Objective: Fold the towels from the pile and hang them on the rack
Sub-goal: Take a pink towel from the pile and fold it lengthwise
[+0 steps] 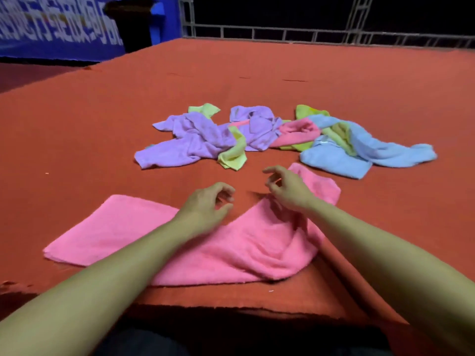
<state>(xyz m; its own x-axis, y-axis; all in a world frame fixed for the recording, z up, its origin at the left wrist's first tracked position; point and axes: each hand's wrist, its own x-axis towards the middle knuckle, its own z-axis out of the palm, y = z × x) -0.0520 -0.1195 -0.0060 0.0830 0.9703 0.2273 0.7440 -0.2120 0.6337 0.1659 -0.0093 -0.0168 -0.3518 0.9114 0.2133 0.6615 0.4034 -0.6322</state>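
Hands are hovering with fingers loosely curled, left hand [208,204] and right hand [288,190] gripping nothing, above a rumpled pink terry towel [231,245] lying beneath them on the red cloth-covered surface [282,73]; a multicoloured towel pile [257,136] is lying beyond them.

Pink towel [226,242] spread on red table [77,129], both hands above it, fingers loosely curled; crumpled towel pile [257,134] beyond
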